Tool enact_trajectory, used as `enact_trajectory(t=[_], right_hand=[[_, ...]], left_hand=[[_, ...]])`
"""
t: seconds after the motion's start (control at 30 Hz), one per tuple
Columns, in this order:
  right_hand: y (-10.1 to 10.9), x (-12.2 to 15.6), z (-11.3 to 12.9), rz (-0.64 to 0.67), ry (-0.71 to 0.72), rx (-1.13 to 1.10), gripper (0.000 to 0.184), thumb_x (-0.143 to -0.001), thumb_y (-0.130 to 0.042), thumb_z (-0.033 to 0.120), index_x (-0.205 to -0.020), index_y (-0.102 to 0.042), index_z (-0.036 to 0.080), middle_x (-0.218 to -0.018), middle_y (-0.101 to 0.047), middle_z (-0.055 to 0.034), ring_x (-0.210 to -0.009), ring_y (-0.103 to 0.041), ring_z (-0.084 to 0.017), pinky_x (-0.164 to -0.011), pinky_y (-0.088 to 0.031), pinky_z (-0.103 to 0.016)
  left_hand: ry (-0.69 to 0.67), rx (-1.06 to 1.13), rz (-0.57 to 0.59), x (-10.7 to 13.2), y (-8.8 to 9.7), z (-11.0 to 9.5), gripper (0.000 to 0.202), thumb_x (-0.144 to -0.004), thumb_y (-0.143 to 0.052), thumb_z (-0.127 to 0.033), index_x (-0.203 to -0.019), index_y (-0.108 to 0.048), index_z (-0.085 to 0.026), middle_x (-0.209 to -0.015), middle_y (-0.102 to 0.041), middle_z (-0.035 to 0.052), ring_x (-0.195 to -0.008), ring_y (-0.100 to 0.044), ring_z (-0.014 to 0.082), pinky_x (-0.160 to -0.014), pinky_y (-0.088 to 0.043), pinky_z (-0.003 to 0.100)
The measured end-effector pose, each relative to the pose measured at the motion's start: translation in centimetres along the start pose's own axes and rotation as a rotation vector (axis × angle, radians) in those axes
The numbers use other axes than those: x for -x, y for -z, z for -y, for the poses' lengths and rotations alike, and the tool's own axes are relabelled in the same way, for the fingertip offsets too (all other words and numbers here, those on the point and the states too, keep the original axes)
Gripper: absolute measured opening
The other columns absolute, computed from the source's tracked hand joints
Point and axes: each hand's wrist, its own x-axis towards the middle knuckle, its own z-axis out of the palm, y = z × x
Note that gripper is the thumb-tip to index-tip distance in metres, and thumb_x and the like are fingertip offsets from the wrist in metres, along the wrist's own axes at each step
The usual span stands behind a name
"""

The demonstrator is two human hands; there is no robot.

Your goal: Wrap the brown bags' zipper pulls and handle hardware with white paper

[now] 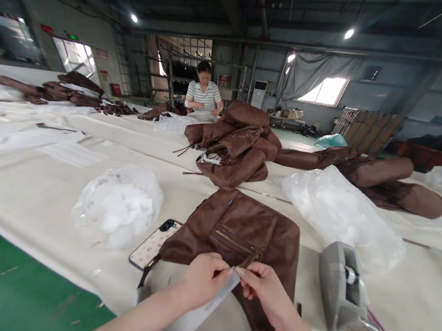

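Brown leather-like cloth makes up the jacket [235,235] spread flat on the cream table [33,186] in the lower centre of the frame, its zipped pocket facing up. A white strip of paper [197,313] is held over the jacket's near edge by both hands. The left hand [203,277] is closed on the strip's upper end, pinched between thumb and fingers; the right hand [266,287] is closed on the same end from the other side, fingertips almost touching those of the left. The strip hangs down toward the bottom edge of the frame.

A phone [152,244] in a patterned case is seen just left of the jacket, partly tucked under it. A grey tape dispenser [345,297] stands to the right, near the right forearm. Clear plastic bags [118,205] lie left of centre and right of centre. A pile of brown jackets [235,145] is heaped in the middle of the frame, and behind it a person in a striped shirt [203,95] is seated.
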Motion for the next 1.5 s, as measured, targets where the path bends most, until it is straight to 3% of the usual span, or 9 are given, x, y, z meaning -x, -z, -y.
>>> enact_trajectory(t=[0.13,0.3,0.43,0.63,0.83,0.9,1.07,1.3,1.5], right_hand=[[0.5,0.1,0.5,-0.037,-0.01,0.186,0.046,-0.076,-0.06,0.06,-0.062,-0.057,0.017,-0.052,-0.057,0.0007,-0.04,-0.05,-0.01,-0.037,-0.034,-0.021],[1.7,0.9,1.6,-0.569,0.377,0.575,0.035,-0.081,-0.06,0.047,-0.102,-0.062,0.019,-0.087,-0.065,-0.0077,-0.059,-0.06,-0.016,-0.055,-0.05,-0.029],[1.3,1.0,1.0,-0.34,0.624,0.689,0.029,-0.086,-0.055,0.031,-0.113,-0.063,0.025,-0.123,-0.055,-0.0109,-0.091,-0.062,-0.021,-0.07,-0.054,-0.031],[0.6,0.8,0.4,-0.232,0.667,0.7,0.017,-0.085,-0.057,0.025,-0.096,-0.07,0.023,-0.109,-0.062,-0.0082,-0.101,-0.059,-0.022,-0.091,-0.049,-0.036],[0.8,1.2,1.6,-0.164,0.605,0.619,0.024,-0.088,-0.055,0.026,-0.069,-0.07,0.021,-0.08,-0.066,-0.0044,-0.075,-0.062,-0.017,-0.071,-0.05,-0.028],[1.1,1.1,1.5,-0.203,0.589,0.59,0.023,-0.088,-0.054,0.027,-0.072,-0.069,0.021,-0.079,-0.066,-0.0045,-0.074,-0.062,-0.017,-0.069,-0.05,-0.028],[2.7,0.0,0.0,-0.418,0.58,0.617,0.027,-0.086,-0.047,0.021,-0.106,-0.065,0.022,-0.112,-0.061,-0.0089,-0.094,-0.062,-0.022,-0.079,-0.053,-0.033],[3.6,-0.7,-1.8,-0.351,0.565,0.767,0.032,-0.081,-0.044,0.016,-0.104,-0.065,0.023,-0.12,-0.056,-0.0071,-0.087,-0.063,-0.019,-0.083,-0.052,-0.037],[4.0,-0.8,-2.3,-0.51,0.518,0.583,0.028,-0.081,-0.046,0.019,-0.104,-0.062,0.021,-0.107,-0.061,-0.008,-0.086,-0.062,-0.02,-0.076,-0.052,-0.034]], left_hand=[[-0.004,-0.02,-0.016,-0.3,0.1,0.2,0.038,-0.091,-0.041,-0.028,-0.06,-0.06,-0.017,-0.062,-0.053,-0.0003,-0.064,-0.051,0.0113,-0.059,-0.031,0.023],[-0.034,-0.035,-0.002,-0.7,0.2,0.3,0.04,-0.091,-0.04,-0.03,-0.058,-0.06,-0.017,-0.062,-0.053,0.0009,-0.064,-0.051,0.0128,-0.06,-0.032,0.025],[-0.044,0.004,0.001,-1.1,0.0,0.2,0.038,-0.09,-0.042,-0.028,-0.058,-0.059,-0.017,-0.061,-0.055,0.0002,-0.063,-0.051,0.0123,-0.06,-0.032,0.025],[-0.013,-0.017,-0.002,-1.1,-0.7,0.8,0.037,-0.089,-0.042,-0.026,-0.057,-0.058,-0.017,-0.061,-0.055,-0.0006,-0.064,-0.051,0.0125,-0.059,-0.031,0.024],[0.031,-0.02,0.035,-1.4,-1.0,1.3,0.038,-0.089,-0.043,-0.029,-0.056,-0.058,-0.017,-0.061,-0.056,-0.0001,-0.064,-0.052,0.0129,-0.06,-0.032,0.024],[0.037,-0.033,0.044,-1.6,-1.0,1.2,0.039,-0.089,-0.043,-0.03,-0.057,-0.059,-0.017,-0.061,-0.057,0.0001,-0.064,-0.052,0.0132,-0.06,-0.032,0.024],[-0.004,-0.059,0.062,-2.4,-1.4,0.8,0.038,-0.089,-0.043,-0.028,-0.059,-0.063,-0.017,-0.062,-0.059,0.0006,-0.062,-0.052,0.0129,-0.061,-0.033,0.025],[-0.015,-0.1,0.043,-4.1,-2.5,0.9,0.036,-0.089,-0.042,-0.027,-0.068,-0.069,-0.017,-0.072,-0.067,0.0032,-0.069,-0.057,0.015,-0.067,-0.036,0.026],[0.019,-0.159,0.018,-6.2,-2.9,-0.3,0.035,-0.088,-0.043,-0.025,-0.066,-0.069,-0.016,-0.071,-0.068,0.0056,-0.067,-0.059,0.0165,-0.065,-0.038,0.028]])
